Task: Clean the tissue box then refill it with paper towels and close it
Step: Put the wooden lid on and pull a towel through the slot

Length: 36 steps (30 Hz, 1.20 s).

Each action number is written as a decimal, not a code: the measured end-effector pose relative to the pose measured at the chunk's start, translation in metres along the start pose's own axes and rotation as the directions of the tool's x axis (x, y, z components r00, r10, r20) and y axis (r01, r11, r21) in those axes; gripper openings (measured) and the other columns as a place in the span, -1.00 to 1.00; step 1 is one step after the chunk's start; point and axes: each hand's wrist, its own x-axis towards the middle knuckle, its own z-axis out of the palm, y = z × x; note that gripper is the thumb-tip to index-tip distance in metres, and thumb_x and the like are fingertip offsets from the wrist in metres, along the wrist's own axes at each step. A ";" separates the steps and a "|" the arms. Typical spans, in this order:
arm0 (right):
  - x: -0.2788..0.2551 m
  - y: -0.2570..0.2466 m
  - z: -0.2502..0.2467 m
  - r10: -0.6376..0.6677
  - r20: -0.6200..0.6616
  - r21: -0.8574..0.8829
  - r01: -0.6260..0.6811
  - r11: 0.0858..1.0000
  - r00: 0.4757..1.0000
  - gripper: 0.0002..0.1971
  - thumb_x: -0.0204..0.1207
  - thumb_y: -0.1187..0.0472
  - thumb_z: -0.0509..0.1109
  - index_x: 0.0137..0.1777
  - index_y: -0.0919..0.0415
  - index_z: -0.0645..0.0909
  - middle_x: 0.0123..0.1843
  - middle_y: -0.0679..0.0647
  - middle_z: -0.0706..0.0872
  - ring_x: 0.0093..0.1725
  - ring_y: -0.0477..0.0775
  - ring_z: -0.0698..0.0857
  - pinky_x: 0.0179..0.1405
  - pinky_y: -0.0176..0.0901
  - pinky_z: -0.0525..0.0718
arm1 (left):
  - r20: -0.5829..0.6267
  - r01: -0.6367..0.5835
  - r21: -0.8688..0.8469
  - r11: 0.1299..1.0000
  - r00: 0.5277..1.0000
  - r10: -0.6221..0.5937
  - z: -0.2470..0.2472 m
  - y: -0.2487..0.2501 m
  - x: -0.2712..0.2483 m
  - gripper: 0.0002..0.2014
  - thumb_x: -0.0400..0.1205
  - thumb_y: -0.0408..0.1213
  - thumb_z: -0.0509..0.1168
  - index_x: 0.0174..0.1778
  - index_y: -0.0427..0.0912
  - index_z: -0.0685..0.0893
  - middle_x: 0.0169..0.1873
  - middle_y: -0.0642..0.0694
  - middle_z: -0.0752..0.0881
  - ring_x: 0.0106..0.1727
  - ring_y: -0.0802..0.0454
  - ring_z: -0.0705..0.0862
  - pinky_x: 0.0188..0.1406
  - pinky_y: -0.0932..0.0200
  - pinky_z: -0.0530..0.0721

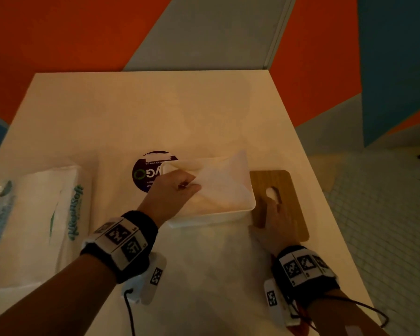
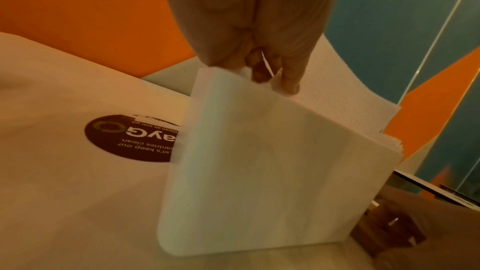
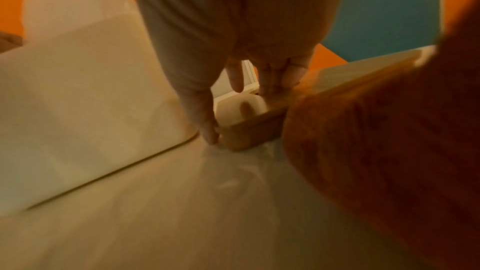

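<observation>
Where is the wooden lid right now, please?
In the head view the wooden lid lies flat on the table, right of the tissue box, under the right hand.

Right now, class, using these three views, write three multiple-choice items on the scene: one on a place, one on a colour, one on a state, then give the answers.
1. Where does the wooden lid lie?
A. right of the tissue box
B. on the tissue box
C. on the floor

2. What colour is the tissue box?
A. blue
B. white
C. black

3. What is the left hand doing?
A. resting flat on the table
B. hanging idle
C. pinching a paper towel

Answers:
1 A, the lid lies flat beside the box, under the right hand.
2 B, its walls show white.
3 C, its fingers pinch the paper towel above the box.
</observation>
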 end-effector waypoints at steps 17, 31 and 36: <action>-0.003 -0.040 -0.086 -0.617 0.034 0.359 0.566 0.742 0.787 -0.18 0.18 0.42 0.53 0.31 -0.20 0.24 0.15 -0.07 0.46 0.20 0.02 0.52 0.27 -0.35 0.45 | 0.050 0.012 -0.005 1.000 0.999 -0.012 -0.012 0.003 -0.002 -0.62 0.57 -0.25 0.29 -0.58 0.08 0.41 -0.50 0.10 0.49 -0.45 0.23 0.47 -0.52 0.60 0.44; -0.014 -0.087 -0.070 -0.660 0.149 -0.018 0.669 0.743 0.737 -0.21 0.36 0.38 0.42 0.40 -0.37 0.21 0.19 -0.15 0.16 0.32 -0.01 0.16 0.02 -0.11 0.13 | 0.281 0.350 -0.659 0.666 0.936 -0.213 -0.020 -0.003 0.001 -0.40 0.66 -0.44 -0.04 -0.70 -0.05 0.60 -0.73 0.08 0.62 -0.53 0.20 0.57 -0.38 0.32 0.61; -0.015 -0.094 -0.070 -0.682 0.131 0.007 0.688 0.726 0.719 -0.03 0.33 0.46 0.38 0.21 -0.65 -0.03 0.31 -0.04 0.21 0.34 -0.08 0.11 0.04 -0.03 0.18 | 0.317 0.378 -0.723 0.578 0.925 -0.207 -0.022 -0.002 -0.001 -0.48 0.65 -0.50 -0.02 -0.63 -0.12 0.56 -0.67 0.06 0.60 -0.51 0.14 0.56 -0.46 0.35 0.63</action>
